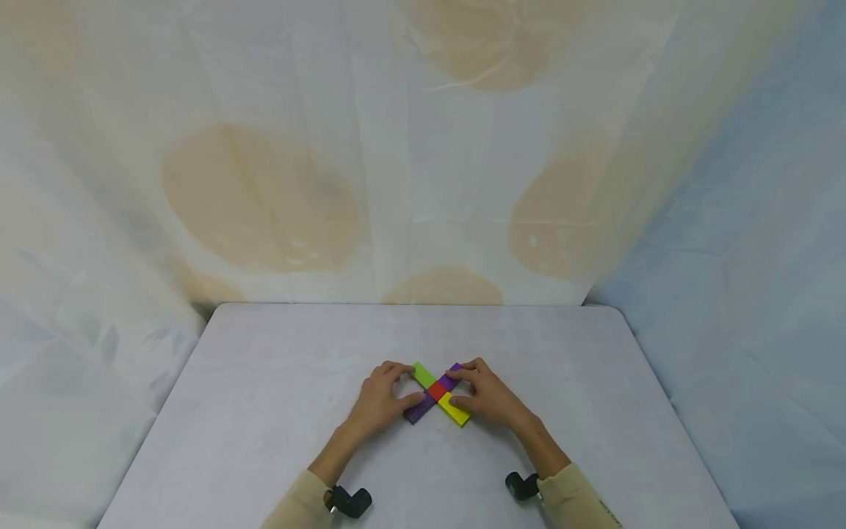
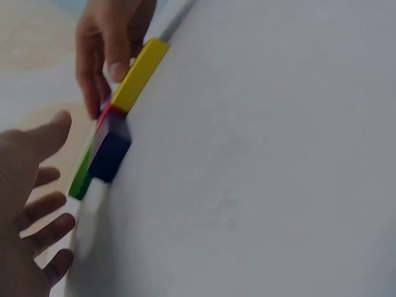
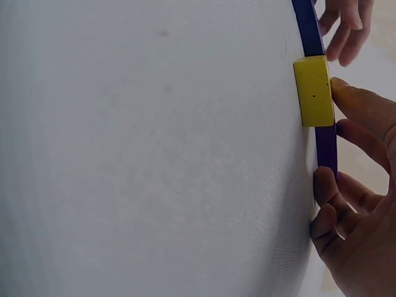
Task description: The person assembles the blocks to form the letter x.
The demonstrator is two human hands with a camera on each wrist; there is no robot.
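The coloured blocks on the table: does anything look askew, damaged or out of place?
Nothing stands out. The coloured blocks lie flat in a neat X on the table, red at the centre. The left hand and right hand touch them from each side. No damage shows.

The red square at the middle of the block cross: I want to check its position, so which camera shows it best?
The head view: the small red square block shows from above, centred where the green-yellow and purple bars cross. The left wrist view catches only a thin red edge beside the yellow block. The right wrist view shows no red at all.
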